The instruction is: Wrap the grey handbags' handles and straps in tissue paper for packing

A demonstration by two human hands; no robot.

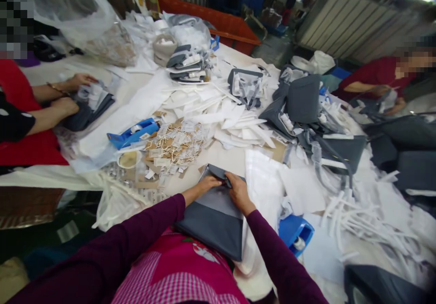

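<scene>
A dark grey bag [213, 226] lies flat at the table's near edge, against the pink apron. Both hands are at its far end, close together. My left hand [209, 183] comes in from the left, its fingers closed on the bag's upper edge. From the right, my right hand [238, 192] pinches the same edge with thumb and fingers. A lighter grey panel shows on the bag between the hands and the dark lower part. What lies under the fingertips is too small to make out.
Tags with strings [177, 145] and a blue tape dispenser [136, 132] lie ahead left. White strips [235, 117] are piled beyond. Another blue dispenser [295, 235] stands right. Grey bags [303, 99] heap at the back right. People work at left and far right.
</scene>
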